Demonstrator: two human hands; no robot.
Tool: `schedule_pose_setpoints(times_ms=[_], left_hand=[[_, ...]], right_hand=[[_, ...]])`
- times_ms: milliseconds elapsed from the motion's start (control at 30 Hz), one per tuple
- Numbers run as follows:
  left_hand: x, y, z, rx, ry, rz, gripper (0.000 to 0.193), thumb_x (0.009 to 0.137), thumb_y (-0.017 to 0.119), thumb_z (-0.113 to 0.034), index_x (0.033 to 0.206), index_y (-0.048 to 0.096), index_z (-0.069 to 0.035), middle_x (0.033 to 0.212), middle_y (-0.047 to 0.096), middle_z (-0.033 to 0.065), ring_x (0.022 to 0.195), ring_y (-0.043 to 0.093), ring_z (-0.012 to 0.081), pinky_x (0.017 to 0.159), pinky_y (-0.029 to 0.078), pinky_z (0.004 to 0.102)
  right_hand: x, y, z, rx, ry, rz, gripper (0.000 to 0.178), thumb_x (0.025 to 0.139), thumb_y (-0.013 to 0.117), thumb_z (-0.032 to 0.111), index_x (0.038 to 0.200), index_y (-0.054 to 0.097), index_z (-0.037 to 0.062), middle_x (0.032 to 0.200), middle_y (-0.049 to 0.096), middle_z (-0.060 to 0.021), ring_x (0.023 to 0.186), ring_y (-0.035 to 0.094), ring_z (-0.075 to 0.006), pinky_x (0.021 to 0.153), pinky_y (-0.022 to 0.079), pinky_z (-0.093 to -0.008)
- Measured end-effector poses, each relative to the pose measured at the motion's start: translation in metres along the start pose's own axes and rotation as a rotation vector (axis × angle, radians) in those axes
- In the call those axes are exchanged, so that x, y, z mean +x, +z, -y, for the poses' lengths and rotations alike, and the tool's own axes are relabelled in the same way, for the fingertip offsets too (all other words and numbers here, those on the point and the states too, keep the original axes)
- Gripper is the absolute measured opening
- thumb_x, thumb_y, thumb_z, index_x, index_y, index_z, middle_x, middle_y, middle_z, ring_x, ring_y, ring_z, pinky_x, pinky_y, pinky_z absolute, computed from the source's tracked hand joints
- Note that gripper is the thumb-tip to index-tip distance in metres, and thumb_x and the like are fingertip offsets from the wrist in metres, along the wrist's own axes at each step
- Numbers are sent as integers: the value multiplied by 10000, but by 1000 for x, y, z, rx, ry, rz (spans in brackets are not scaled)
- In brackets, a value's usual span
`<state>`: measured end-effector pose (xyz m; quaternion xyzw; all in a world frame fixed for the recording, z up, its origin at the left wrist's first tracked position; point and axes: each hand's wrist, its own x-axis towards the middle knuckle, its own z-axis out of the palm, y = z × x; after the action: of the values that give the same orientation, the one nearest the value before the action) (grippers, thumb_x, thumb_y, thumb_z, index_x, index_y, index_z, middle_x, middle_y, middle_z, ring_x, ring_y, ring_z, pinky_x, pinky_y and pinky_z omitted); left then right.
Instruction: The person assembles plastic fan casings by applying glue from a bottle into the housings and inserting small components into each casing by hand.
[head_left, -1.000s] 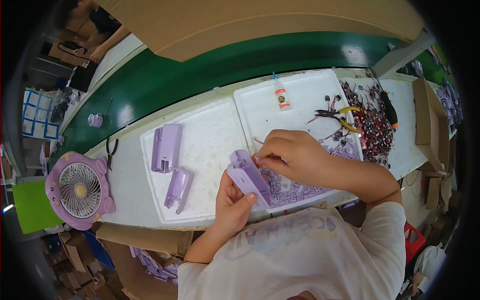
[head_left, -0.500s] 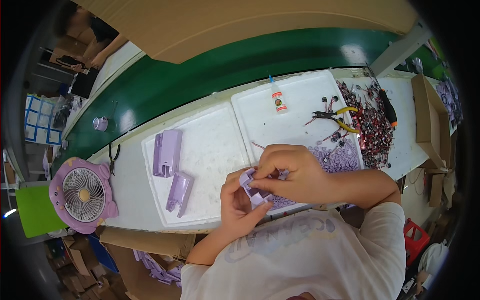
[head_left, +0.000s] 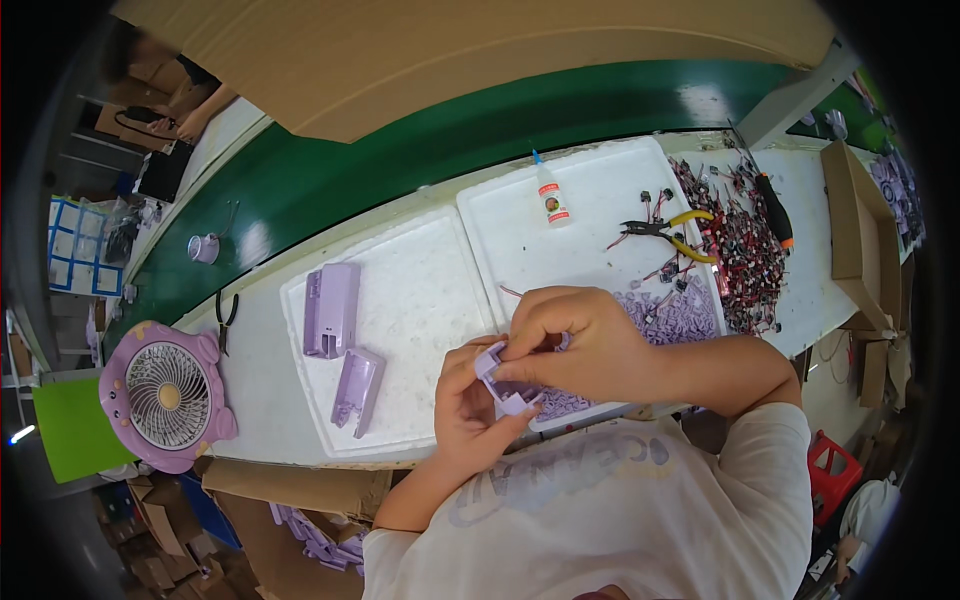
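Note:
My left hand (head_left: 463, 412) is wrapped round a small pale purple plastic housing (head_left: 514, 404) with a hollow inside, held up in front of my chest. Over its open side, my right hand (head_left: 582, 338) has thumb and forefinger pinched together at the upper part of the shell. Whatever sits between those fingertips is hidden. Small purple plastic parts (head_left: 672, 315) lie heaped behind and under my right hand. On the left white foam tray (head_left: 425, 290) rest a longer purple housing (head_left: 332, 310) and an open purple half shell (head_left: 358, 392).
A glue bottle (head_left: 551, 197) and yellow-handled pliers (head_left: 668, 233) lie on the right foam tray (head_left: 500, 215). Beyond are a pile of wired components (head_left: 745, 260) and a screwdriver (head_left: 775, 212). At left stand a purple fan (head_left: 168, 395) and black pliers (head_left: 226, 322). A cardboard box (head_left: 285, 485) sits below.
The housing has tilted slightly in my left hand and shifted a little left. My right fingers keep their pinch at its upper part. The view has moved slightly.

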<state>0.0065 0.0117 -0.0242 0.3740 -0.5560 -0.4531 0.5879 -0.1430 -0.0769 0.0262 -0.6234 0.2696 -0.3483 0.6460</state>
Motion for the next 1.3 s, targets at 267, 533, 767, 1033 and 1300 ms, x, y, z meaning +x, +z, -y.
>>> schedule_pose_setpoints(times_ms=[267, 533, 767, 1033, 1300], left_hand=[[1, 7, -2, -173, -30, -65, 613, 683, 644, 116, 1230, 391, 0, 1168, 398, 116, 1149, 421, 244, 930, 423, 357], [0, -8, -16, 11, -269, 1, 575, 759, 580, 37, 1290, 361, 22, 1125, 478, 110, 1047, 500, 183, 867, 423, 316], [9, -16, -35, -474, -620, -201, 501, 813, 564, -147, 1255, 409, 29, 1064, 565, 134, 958, 581, 214, 736, 499, 311], [14, -16, -30, -596, -718, -168, 525, 835, 545, -265, 1244, 418, 38, 1063, 565, 143, 961, 583, 218, 712, 513, 301], [15, -14, -36, -623, -692, -129, 519, 832, 553, -258, 1240, 421, 34, 1050, 566, 135, 942, 579, 200, 725, 503, 298]], right_hand=[[3, -1, -9, 217, 220, 25, 126, 738, 671, -34, 822, 587, 6, 779, 598, -47, 654, 546, -77, 548, 429, -198], [26, -26, -10, 23, 496, 198, 37, 817, 569, 10, 841, 591, -5, 763, 616, -53, 641, 558, -81, 556, 453, -216], [51, -70, -3, -1584, -346, -29, 261, 719, 579, 78, 974, 625, 106, 764, 540, -93, 652, 569, -244, 609, 472, -346], [60, -83, -14, -1193, -249, -114, 122, 723, 647, 78, 813, 567, 58, 750, 551, -102, 639, 547, -226, 603, 448, -305], [8, -26, 34, -204, -87, -114, 54, 760, 658, 40, 783, 622, 7, 658, 614, -27, 601, 552, -57, 537, 446, -218]])
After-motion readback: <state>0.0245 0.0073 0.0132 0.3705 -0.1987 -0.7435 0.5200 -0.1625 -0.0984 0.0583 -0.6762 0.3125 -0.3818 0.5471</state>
